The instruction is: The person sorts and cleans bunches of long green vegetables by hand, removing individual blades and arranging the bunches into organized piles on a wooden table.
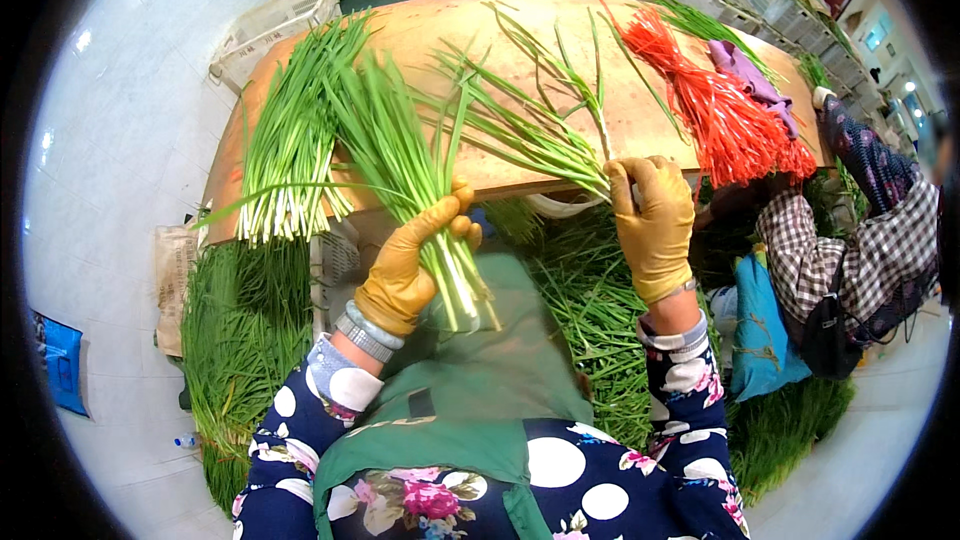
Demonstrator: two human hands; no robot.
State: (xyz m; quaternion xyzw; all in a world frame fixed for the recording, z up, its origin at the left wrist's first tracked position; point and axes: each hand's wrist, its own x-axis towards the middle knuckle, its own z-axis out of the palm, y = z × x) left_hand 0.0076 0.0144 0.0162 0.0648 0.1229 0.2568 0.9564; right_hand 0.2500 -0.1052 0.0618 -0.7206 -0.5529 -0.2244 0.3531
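My left hand (405, 265), in a yellow glove, is closed round a bunch of garlic chives (405, 155). Their pale cut ends hang below the fist, and the green leaves point away over the wooden table. At the table's near edge my right hand (655, 225), gloved alike, pinches the pale ends of a few loose chives (545, 145) lying on the board. How many stalks the fingers grip is hidden. A larger pile of chives (295, 145) rests on the table to the left of my left hand, white ends toward me.
Red plastic ties (715, 105) and a purple cloth (755, 80) lie on the table's right side (480, 175). Heaps of chives (250, 340) fill the space below. A white crate (280, 25) stands at the far left. Another person in a checked garment (830, 250) is at the right.
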